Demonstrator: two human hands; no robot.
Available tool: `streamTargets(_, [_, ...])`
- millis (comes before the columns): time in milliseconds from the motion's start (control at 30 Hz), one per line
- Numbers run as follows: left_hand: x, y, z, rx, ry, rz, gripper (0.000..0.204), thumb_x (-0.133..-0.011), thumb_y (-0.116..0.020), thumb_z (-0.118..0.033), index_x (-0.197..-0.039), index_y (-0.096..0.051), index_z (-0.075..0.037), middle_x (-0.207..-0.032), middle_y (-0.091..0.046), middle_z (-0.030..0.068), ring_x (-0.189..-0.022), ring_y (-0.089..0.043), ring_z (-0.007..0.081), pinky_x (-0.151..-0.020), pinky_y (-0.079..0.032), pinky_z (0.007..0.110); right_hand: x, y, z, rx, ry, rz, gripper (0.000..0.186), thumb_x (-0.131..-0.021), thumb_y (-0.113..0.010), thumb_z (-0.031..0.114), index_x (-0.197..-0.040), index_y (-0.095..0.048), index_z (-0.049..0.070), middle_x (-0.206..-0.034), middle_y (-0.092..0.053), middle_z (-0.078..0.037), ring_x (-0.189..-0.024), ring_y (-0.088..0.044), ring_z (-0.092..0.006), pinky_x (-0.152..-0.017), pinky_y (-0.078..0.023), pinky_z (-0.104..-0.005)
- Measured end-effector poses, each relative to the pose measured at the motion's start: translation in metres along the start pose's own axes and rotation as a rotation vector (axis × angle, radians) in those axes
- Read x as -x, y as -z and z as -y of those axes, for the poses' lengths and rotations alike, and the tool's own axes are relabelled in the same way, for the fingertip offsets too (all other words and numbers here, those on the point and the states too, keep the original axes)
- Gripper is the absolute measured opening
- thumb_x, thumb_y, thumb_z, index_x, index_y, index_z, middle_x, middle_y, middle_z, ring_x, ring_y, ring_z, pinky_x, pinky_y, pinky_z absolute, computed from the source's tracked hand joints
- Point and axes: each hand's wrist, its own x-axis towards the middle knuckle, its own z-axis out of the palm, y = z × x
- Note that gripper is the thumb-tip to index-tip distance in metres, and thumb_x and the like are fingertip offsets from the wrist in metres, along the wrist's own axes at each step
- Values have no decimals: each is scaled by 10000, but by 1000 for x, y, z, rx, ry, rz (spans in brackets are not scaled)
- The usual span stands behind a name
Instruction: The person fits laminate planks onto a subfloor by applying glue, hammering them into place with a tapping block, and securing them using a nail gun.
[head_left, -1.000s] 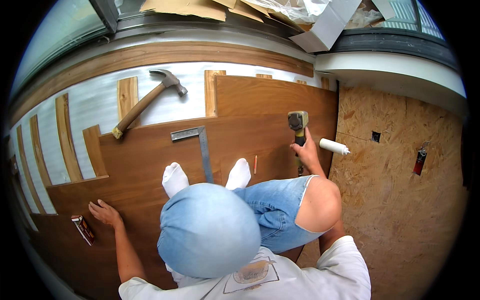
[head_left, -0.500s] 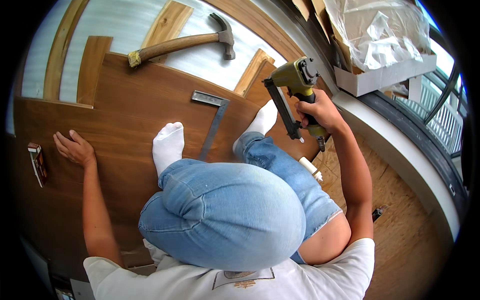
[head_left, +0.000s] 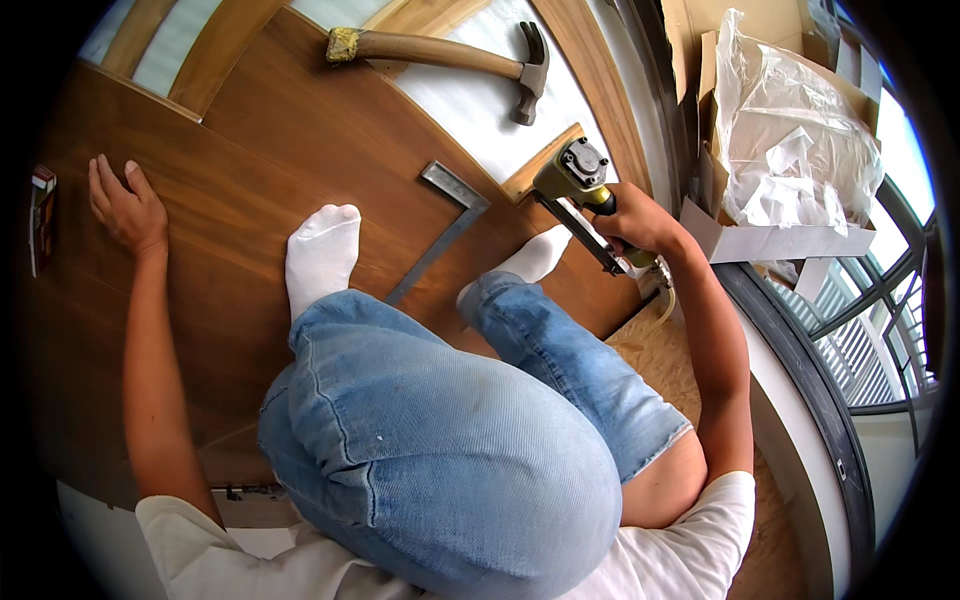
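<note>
My left hand lies flat on the brown wooden floorboards, fingers stretched out, with nothing in it. My right hand is wrapped round the grip of an olive and black pneumatic nail gun. The gun is tilted, its head by the end of a light wood strip and its long magazine slanting back toward my right foot. An air hose hangs from its grip. A metal square rests on the boards between my socked feet. Beyond it lies a claw hammer with a wooden handle.
Left of my left hand is a small dark box. White underlay shows past the boards' uneven far edge. An open cardboard box with clear plastic stands by the window at right. Bare tan subfloor shows at the right.
The nail gun has moved slightly down and in toward the boards' far edge, its head turning more upward into view. My view has swung, shifting the hammer and square rightward. My left hand stays flat.
</note>
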Motion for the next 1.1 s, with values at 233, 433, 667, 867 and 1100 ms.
streamTargets(233, [-2,-1,1,-6,-10,8,519,-1043,-557,-361,-1424,-565,-9,-1497,-523,179,-1375,-476,366,-1152,-369,479,-6,0,6,111,-18,14,129,-808,-606,29,-916,-607,-42,-593,-568,-45,-452,-569,-133,-445,-477,-305])
streamTargets(433, [-3,3,-3,32,17,10,521,-1043,-554,-353,-1434,-556,-9,-1502,-517,181,-1377,-474,370,-1153,-366,479,0,6,14,160,-18,-42,166,-812,-638,63,-944,-631,-37,-586,-574,-57,-453,-582,-155,-458,-483,-327])
streamTargets(667, [-2,-1,-1,32,0,-8,519,-1046,-556,-345,-1452,-547,-22,-1520,-508,173,-1399,-466,353,-1165,-350,484,-3,25,8,150,-16,-75,139,-791,-640,68,-863,-602,-45,-579,-574,-60,-452,-584,-165,-452,-486,-335])
streamTargets(867, [-3,-1,-4,50,-2,-13,504,-1036,-568,-326,-1454,-551,-43,-1522,-502,166,-1394,-468,357,-1161,-366,484,-2,41,4,99,-13,-132,122,-783,-628,54,-850,-590,-41,-583,-579,-71,-453,-586,-173,-445,-485,-334])
streamTargets(1100, [1,5,-5,27,-3,-1,495,-1043,-573,-315,-1440,-557,-21,-1507,-517,177,-1378,-485,364,-1146,-379,483,-2,45,2,130,1,-140,156,-783,-637,69,-885,-595,-41,-571,-583,-76,-451,-584,-177,-445,-476,-339])
